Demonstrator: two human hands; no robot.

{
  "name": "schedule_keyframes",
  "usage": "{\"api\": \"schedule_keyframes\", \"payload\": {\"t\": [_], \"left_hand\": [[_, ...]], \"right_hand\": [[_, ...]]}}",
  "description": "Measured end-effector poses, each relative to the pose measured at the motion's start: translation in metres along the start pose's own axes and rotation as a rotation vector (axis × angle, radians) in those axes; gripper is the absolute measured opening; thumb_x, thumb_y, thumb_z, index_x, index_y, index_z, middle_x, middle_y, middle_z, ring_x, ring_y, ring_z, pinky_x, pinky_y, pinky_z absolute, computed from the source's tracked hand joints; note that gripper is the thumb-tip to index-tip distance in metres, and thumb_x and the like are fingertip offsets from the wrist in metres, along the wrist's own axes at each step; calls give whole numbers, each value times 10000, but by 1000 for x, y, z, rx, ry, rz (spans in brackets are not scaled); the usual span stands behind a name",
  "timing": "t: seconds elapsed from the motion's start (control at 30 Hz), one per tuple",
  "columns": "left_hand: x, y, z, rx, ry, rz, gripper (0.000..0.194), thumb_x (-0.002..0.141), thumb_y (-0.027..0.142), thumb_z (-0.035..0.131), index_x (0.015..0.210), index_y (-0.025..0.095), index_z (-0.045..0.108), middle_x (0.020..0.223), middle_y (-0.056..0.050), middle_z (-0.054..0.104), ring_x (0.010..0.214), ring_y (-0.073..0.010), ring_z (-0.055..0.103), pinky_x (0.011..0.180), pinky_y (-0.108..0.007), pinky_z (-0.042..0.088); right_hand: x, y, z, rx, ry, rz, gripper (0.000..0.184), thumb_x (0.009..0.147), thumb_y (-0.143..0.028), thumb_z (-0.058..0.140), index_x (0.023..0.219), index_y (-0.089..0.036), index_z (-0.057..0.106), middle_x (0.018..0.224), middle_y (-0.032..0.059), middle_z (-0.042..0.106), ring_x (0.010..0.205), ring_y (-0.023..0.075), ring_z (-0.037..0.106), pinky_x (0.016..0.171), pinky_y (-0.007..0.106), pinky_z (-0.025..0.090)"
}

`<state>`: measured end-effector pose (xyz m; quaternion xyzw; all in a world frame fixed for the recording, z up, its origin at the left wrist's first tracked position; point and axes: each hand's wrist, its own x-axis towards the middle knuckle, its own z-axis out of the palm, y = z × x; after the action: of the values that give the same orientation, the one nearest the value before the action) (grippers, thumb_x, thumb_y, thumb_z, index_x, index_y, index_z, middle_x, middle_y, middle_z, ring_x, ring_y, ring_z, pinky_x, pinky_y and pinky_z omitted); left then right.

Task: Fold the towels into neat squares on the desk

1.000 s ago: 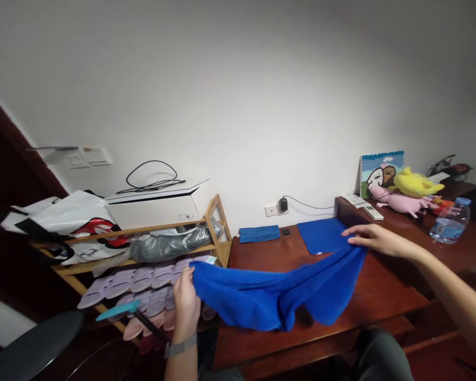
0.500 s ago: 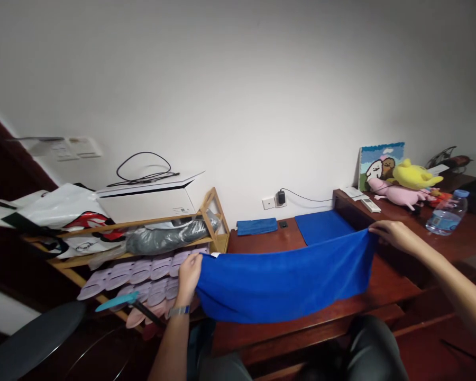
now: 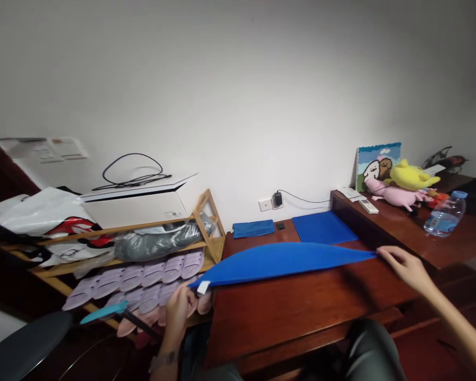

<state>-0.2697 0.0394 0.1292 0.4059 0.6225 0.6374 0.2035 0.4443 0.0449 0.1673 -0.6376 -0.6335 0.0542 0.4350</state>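
A blue towel [image 3: 277, 263] stretches between my two hands above the dark red wooden desk [image 3: 301, 307], its far edge billowing upward. My left hand [image 3: 178, 304] pinches the near left corner, close to a small white label [image 3: 203, 287]. At the opposite end, my right hand [image 3: 400, 264] grips the right corner between thumb and fingers. Behind the towel lie a flat blue cloth [image 3: 323, 227] on the right and a smaller folded blue cloth [image 3: 254, 228] on the left.
A wooden rack [image 3: 210, 217] holds a white box [image 3: 138, 211], bags and several lilac slippers [image 3: 153, 272]. On the raised desktop at right are a water bottle [image 3: 444, 214], a remote [image 3: 368, 206], plush toys [image 3: 396, 193] and a picture [image 3: 376, 164]. A plug [image 3: 277, 198] sits in the wall socket.
The towel hung down as a broad sheet; now it has swung out nearly flat over the desk. Both hands have come lower, still gripping its corners. The view has shifted slightly.
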Motion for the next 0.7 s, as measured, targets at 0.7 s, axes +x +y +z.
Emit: {"api": "schedule_keyframes", "payload": {"t": [0.7], "left_hand": [[-114,-80,-26,471,-493,-399,768,400,918,677,776,248,645,434,71,458,352,-163,473,387,-247,314]], "right_hand": [[-121,127,103,-5,-169,386,485,645,-684,528,759,-287,784,913,77,827,917,360,780,782,426,620]]}}
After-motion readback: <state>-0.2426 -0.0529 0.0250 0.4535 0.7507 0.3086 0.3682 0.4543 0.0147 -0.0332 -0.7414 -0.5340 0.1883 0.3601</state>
